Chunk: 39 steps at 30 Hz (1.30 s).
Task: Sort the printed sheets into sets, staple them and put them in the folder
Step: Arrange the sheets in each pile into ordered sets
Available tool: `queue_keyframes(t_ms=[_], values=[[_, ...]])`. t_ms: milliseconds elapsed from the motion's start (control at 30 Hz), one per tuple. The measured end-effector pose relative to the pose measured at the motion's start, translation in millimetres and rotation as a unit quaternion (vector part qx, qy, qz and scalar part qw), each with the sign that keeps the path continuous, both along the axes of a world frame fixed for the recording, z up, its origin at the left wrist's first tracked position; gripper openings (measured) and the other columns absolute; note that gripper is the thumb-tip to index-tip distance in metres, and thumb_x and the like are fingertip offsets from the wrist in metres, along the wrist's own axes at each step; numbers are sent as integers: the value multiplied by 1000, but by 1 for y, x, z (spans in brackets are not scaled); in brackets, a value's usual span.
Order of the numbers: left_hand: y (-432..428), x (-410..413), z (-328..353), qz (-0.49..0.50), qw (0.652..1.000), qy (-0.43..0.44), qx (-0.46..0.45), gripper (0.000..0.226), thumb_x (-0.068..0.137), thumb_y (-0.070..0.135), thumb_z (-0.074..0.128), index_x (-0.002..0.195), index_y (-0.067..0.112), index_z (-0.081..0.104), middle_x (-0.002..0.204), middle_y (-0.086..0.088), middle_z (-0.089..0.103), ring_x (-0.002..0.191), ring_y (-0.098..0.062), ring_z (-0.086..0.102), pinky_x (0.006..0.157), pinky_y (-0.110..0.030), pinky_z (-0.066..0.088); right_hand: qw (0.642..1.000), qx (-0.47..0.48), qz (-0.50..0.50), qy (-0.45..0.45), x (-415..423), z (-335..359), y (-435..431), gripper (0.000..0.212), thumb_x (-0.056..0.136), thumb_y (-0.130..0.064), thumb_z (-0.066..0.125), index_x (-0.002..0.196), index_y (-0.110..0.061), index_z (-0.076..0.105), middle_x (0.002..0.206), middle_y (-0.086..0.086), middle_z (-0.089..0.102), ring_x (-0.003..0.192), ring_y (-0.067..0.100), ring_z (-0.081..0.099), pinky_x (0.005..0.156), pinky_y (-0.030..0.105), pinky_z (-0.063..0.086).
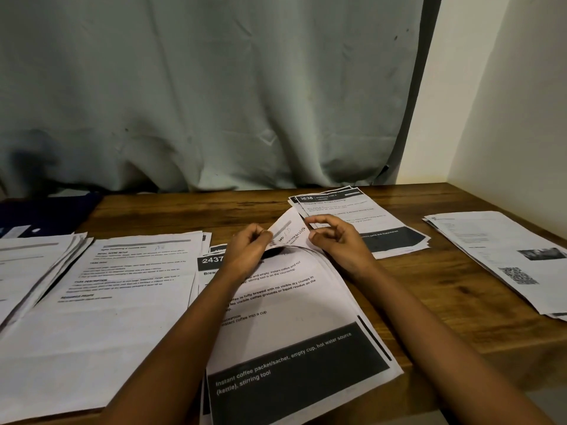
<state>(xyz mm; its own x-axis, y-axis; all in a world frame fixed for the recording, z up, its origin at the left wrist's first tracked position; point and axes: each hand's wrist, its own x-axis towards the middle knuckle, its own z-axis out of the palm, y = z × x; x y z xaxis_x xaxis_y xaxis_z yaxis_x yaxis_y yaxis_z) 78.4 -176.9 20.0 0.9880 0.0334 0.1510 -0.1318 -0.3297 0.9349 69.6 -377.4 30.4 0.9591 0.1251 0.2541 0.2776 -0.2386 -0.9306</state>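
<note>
Both bare forearms reach up from the bottom of the frame and meet near its centre. The left hand [248, 245] pinches the turned-up top corner of the white printed sheet headed 2437 [306, 317], which lies at the centre of the brown wooden desk [445, 271]. The right hand [337, 240] has its fingers loosely curled, with forefinger and thumb at that corner's edge. I cannot tell whether they grip it.
</note>
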Motion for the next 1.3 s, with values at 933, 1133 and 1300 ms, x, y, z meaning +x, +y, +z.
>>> queue_keyframes(t_ms=[933, 1133, 1300], values=[[3, 6, -3, -2, 1000, -27, -2, 12, 96, 14, 49, 96, 17, 60, 95, 0, 61, 83, -16, 55, 69, -29, 41, 999, -47, -14, -16, -3, -1, -1, 30, 89, -20, 66, 118, -26, 59, 115, -6, 64, 107, 13, 62, 88, 35, 56], [2, 6, -5, -5, 999, -35, 17, 17, 98, 24, 48, 90, 29, 62, 96, 6, 60, 95, -19, 54, 78, -33, 44, 984, -140, -40, -102, -4, -3, -1, 30, 87, -25, 68, 117, -27, 65, 132, -12, 51, 118, 3, 44, 97, 23, 39], [2, 5, -5, -3, 999, -37, 25, 18, 99, 25, 47, 91, 29, 63, 97, 8, 59, 98, -18, 52, 84, -37, 44, 982, -170, -6, -86, -7, -3, 0, 29, 85, -26, 70, 113, -23, 70, 107, -17, 63, 99, 0, 54, 76, 15, 42]])
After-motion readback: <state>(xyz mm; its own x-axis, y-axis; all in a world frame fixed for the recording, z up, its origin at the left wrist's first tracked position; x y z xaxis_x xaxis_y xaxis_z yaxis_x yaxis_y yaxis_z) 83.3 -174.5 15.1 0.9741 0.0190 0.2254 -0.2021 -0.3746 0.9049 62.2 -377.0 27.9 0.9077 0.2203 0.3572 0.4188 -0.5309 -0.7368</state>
